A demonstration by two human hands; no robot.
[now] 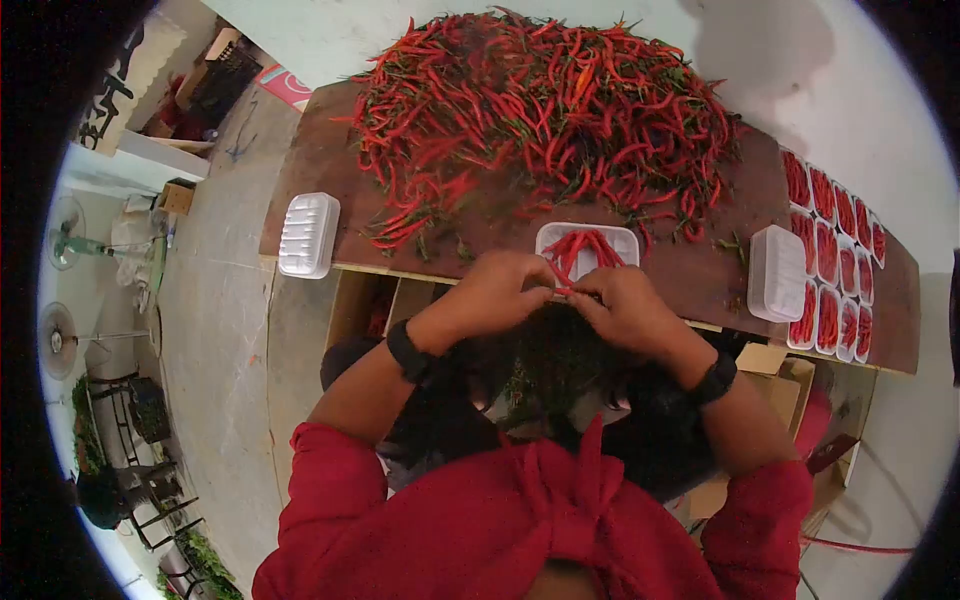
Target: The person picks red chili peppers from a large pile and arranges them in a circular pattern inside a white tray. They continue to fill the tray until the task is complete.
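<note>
Just over the table's front edge, my left hand (500, 289) and my right hand (630, 308) meet with fingers pinched together. A thin red chili (562, 291) shows between their fingertips; its ends are partly hidden by the fingers. Directly beyond them a white foam tray (628, 240) lies on the table, with several red chilies (590, 247) inside, pointing toward my hands. A large heap of red chilies (550, 110) with green stems covers the back of the table, and some loose ones spread down toward the tray.
Stacks of white trays stand at the left (309, 236) and right (776, 274) of the brown table (480, 215). Several chili-filled trays (826, 250) sit in rows at the far right. Below are cardboard boxes (765, 358); fans (62, 340) stand on the left.
</note>
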